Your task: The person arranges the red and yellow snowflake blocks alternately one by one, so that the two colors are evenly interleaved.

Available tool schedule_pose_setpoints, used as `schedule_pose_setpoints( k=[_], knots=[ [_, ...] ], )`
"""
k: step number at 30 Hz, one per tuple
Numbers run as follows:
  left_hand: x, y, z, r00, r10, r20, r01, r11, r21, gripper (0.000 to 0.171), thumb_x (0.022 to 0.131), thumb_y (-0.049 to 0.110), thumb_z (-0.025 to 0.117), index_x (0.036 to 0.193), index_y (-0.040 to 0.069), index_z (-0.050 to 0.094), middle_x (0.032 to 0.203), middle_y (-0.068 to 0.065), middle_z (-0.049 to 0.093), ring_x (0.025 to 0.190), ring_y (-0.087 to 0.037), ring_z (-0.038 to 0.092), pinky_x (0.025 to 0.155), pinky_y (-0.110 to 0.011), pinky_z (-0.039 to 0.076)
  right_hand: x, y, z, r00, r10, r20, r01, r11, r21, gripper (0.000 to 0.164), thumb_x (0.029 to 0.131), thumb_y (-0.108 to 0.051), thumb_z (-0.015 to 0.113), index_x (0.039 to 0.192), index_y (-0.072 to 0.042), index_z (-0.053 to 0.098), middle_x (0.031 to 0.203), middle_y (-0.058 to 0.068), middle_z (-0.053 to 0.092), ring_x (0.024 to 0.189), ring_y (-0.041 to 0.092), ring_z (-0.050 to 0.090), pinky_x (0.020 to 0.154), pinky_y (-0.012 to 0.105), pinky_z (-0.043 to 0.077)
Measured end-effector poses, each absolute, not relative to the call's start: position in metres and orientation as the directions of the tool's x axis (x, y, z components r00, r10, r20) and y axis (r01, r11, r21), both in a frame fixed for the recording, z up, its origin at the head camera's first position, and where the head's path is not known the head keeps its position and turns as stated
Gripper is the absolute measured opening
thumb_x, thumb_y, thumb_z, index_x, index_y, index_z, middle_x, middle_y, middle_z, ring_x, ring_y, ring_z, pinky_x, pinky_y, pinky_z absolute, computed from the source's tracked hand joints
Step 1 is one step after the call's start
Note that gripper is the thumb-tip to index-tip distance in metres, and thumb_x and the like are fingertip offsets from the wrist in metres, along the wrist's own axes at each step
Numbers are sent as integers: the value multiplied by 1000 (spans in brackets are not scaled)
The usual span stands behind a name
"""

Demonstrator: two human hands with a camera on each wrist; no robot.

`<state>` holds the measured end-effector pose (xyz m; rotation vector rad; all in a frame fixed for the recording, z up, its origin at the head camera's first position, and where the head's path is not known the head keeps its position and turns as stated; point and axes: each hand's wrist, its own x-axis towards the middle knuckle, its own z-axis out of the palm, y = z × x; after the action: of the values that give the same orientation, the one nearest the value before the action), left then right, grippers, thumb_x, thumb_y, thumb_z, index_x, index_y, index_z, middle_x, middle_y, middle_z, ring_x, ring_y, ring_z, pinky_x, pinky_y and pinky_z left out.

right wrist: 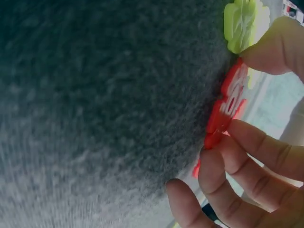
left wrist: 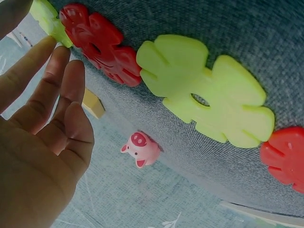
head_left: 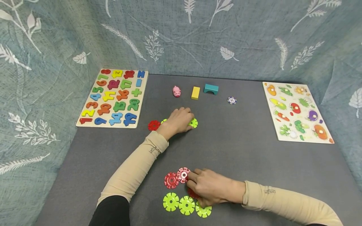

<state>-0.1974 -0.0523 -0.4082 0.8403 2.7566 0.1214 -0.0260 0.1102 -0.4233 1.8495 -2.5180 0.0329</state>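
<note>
In the head view, a row of flower-shaped discs starts with a red disc (head_left: 154,125) at its left. Over the row reaches my left hand (head_left: 177,121), its fingers fairly straight. The left wrist view shows a fingertip touching the end green disc (left wrist: 51,23), beside a red disc (left wrist: 97,45) and a larger-looking green disc (left wrist: 209,92). Nearer me, my right hand (head_left: 212,185) pinches a red disc (right wrist: 230,102) by its edges between thumb and fingers, low over the table. Its thumb is right at a green disc (head_left: 203,211).
Two red discs (head_left: 171,180) and two green discs (head_left: 178,205) lie left of my right hand. Behind stand a pink pig (head_left: 176,91), yellow block (head_left: 195,93), teal arch block (head_left: 211,89) and poker chip (head_left: 232,100). A number board (head_left: 138,117) and vegetable board (head_left: 288,117) flank them.
</note>
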Motion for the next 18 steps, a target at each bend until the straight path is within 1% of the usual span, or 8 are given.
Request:
schedule_pose_setpoints(
  k=[5, 8, 13, 18],
  knots=[
    [-198, -53, -409, -803, 554, -219, 531, 832, 158, 38, 88, 34, 70, 118, 11, 67, 111, -6, 61, 97, -23, 55, 86, -40, 46, -31, 115, -420, -301, -950, 79, -953, 300, -35, 37, 61, -40, 73, 87, -18, 60, 87, -5, 55, 67, 9, 48, 58, 22, 45],
    [-198, -54, -409, -803, 554, -221, 532, 833, 154, 38, 88, 35, 70, 118, 11, 67, 112, -6, 61, 97, -23, 55, 86, -40, 46, -37, 118, -418, -325, -940, 109, -946, 319, -63, 37, 60, -39, 75, 86, -17, 60, 87, -4, 54, 67, 8, 47, 59, 22, 46],
    [-197, -55, -409, -801, 557, -219, 535, 831, 153, 39, 87, 36, 70, 118, 11, 67, 114, -6, 61, 98, -24, 56, 86, -41, 47, -53, 126, -418, -395, -906, 152, -917, 377, -134, 39, 61, -36, 76, 91, -14, 63, 87, -4, 56, 69, 6, 48, 61, 22, 46],
    [-196, -57, -409, -803, 560, -205, 535, 828, 167, 39, 87, 35, 71, 117, 11, 67, 115, -6, 61, 100, -25, 56, 85, -41, 47, -80, 138, -418, -474, -858, 197, -880, 452, -150, 37, 62, -32, 76, 92, -13, 66, 86, -4, 59, 71, 8, 55, 64, 25, 50]
  ],
)
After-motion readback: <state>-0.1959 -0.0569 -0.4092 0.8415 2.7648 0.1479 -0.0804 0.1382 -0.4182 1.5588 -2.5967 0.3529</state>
